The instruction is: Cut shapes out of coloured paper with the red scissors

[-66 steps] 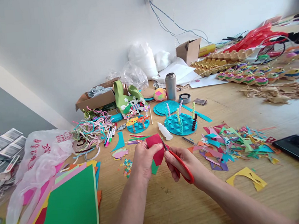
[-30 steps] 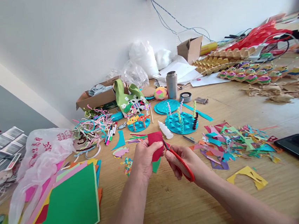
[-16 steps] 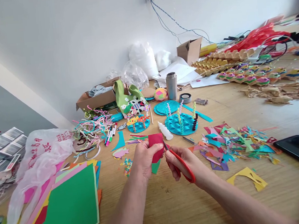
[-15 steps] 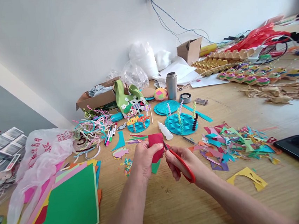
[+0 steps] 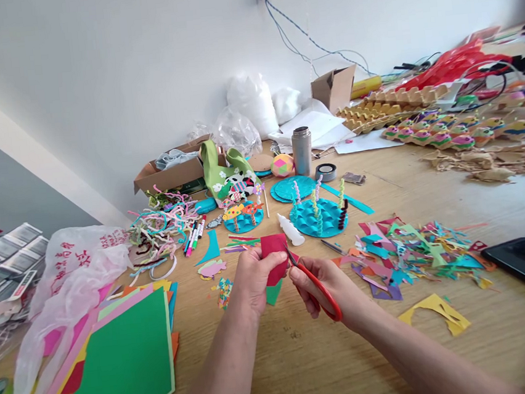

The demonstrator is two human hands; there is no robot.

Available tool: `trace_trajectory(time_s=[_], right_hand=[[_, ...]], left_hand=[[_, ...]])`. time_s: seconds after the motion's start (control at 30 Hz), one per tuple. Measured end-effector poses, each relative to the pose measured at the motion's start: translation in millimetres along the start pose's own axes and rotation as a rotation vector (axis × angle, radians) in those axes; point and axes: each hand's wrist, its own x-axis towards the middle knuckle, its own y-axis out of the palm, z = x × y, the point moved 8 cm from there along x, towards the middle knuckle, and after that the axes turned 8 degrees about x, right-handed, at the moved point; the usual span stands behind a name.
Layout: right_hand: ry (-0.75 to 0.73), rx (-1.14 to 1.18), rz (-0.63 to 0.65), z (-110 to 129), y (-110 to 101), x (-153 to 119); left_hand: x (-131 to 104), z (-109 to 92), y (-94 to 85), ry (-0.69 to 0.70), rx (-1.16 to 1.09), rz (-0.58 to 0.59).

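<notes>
Between thumb and fingers, my left hand pinches a piece of dark red paper. My right hand is closed around the red handles of a pair of scissors. The scissor blades meet the right edge of the red paper. Below it a green paper piece lies on the table. Just beyond stand a white glue bottle, lying on its side, and a blue disc with cups that carries several curled pipe cleaners.
Paper scraps and a black phone lie on the right. Green card sheets and a plastic bag are at the left. Pipe cleaners, markers and a steel flask stand or lie farther back.
Hardly anything differs. Both hands, the red paper and the scissors keep nearly the same position, with only a slight shift of the whole view.
</notes>
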Motion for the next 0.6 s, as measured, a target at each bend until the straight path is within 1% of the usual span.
trace_trajectory(time_s=[0.4, 0.6], right_hand=[[0.0, 0.004, -0.014, 0.4, -0.3, -1.1], [-0.002, 0.005, 0.008, 5.2, 3.6, -2.4]], left_hand=[[0.0, -3.6, 1.4, 0.036, -0.039, 0.01], [-0.7, -4.1, 1.3, 0.027, -0.023, 0.023]])
